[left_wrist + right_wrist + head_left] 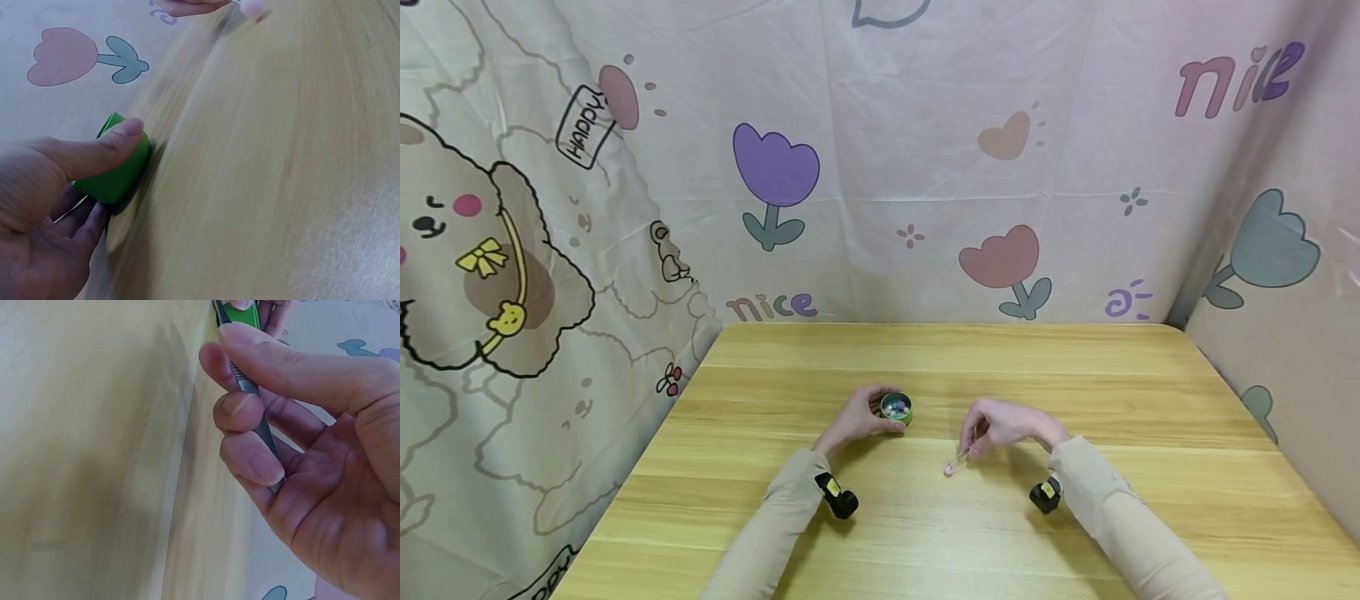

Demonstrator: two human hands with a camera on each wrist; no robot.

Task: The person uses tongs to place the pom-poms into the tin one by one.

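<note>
A small green cup [895,422] stands on the table, with several little pink, white and purple balls [897,407] inside it. My left hand [859,414] holds the cup from its left side; in the left wrist view the thumb lies across the green wall [122,178]. To the right, my right hand [996,423] grips metal tweezers [265,431] between thumb and fingers. A fuzzy-looking pink ball [948,470] is at the tweezers' tips, close to the tabletop. Whether it touches the wood I cannot tell.
The wooden table [925,542] reaches back to a printed cloth [865,167] that hangs behind it and along both sides. A black wrist camera [841,501] sits on the left forearm and another camera [1045,496] on the right.
</note>
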